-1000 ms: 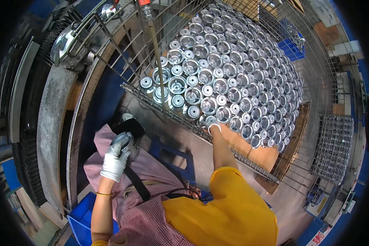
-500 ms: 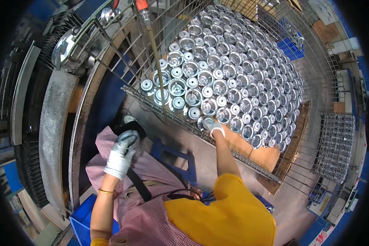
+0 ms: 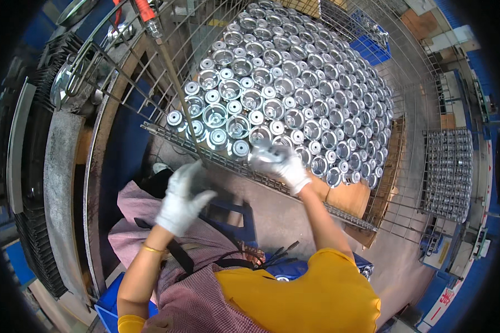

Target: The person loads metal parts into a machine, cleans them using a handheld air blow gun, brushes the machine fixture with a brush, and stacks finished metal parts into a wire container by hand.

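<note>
My right hand (image 3: 292, 171), in a white glove, is closed on a shiny metal cup-shaped part (image 3: 266, 157), blurred by motion, at the near edge of the stacked parts. My left hand (image 3: 181, 203), also gloved in white, is raised short of the cage's near edge. Its thumb stands away from the fingers and nothing shows in it. Beyond my hands, many similar round metal parts (image 3: 238, 126) stand in close rows, some with the wide mouth up and others showing a small hub.
A wire cage (image 3: 339, 208) surrounds the parts, with brown board (image 3: 347, 198) under them. A rod with a red handle (image 3: 145, 10) leans at the left. Blue bins (image 3: 371, 50) stand beyond the cage. Another stack of metal parts (image 3: 449, 175) is at the far right.
My left hand held a round metal part over my lap; now it is empty and further forward. My right hand, previously reaching to the front row, now holds a part. The view has shifted slightly.
</note>
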Demonstrator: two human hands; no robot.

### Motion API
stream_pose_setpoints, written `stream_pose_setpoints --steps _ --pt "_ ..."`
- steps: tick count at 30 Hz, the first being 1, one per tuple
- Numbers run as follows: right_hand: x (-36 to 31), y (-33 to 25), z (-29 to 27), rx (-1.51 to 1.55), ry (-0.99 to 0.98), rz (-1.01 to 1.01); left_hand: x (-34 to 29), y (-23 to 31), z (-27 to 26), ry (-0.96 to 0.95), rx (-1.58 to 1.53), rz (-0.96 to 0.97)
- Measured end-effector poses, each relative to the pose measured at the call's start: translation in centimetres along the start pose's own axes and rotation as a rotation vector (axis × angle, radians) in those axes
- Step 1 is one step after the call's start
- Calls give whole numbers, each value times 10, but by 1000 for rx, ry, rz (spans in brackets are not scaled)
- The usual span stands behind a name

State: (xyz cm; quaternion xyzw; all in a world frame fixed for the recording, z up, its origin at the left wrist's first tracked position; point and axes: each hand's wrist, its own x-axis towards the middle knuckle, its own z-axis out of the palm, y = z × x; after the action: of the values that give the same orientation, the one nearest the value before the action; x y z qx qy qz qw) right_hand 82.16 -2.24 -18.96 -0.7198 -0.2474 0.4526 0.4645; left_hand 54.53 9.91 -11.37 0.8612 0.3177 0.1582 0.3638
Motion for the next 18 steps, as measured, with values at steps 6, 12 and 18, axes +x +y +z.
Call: stream_pose_setpoints --steps 6,12,18 --pt "23 60 -79 -719 -3 553 -87 -78 -40 32 -257 -541" --pt "62 157 -68 -871 80 730 -116 -80 -52 91 -322 -720" --pt "73 163 -42 -1025 49 623 -147 -95 -48 51 -199 -754"
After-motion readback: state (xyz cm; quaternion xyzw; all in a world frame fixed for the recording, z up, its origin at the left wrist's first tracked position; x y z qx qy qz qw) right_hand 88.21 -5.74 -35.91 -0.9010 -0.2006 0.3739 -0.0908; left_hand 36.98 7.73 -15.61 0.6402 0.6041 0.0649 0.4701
